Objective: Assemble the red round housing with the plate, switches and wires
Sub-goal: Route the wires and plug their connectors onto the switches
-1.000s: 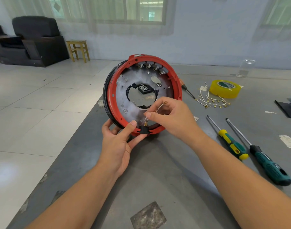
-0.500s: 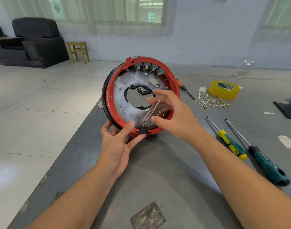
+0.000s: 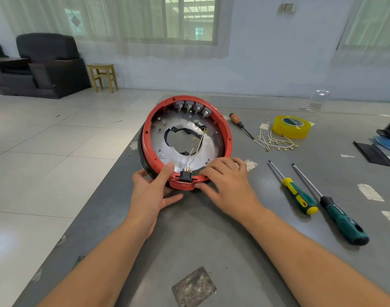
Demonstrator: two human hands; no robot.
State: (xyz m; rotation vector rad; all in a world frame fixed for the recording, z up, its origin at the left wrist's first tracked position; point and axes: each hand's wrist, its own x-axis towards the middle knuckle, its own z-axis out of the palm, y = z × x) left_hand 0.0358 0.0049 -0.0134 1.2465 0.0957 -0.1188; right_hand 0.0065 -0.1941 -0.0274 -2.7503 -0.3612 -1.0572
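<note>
The red round housing lies tilted toward me on the grey table, its open side up. Inside sits the silver plate with a ragged centre hole. Several grey switches line the far inner rim. A black connector is seated in the near rim, and thin pale wires run from it up over the plate. My left hand grips the near-left rim, thumb on the red edge. My right hand holds the near-right rim, fingers over it and thumb under.
Right of the housing lie loose wires with brass terminals, a yellow tape roll, a wooden-handled screwdriver and two green-handled screwdrivers. Dark and blue items sit at the far right edge. The table's left edge runs beside my left hand.
My right hand let go of the wire and came down onto the housing's near-right rim. The housing tipped from nearly upright to lying back on the table.
</note>
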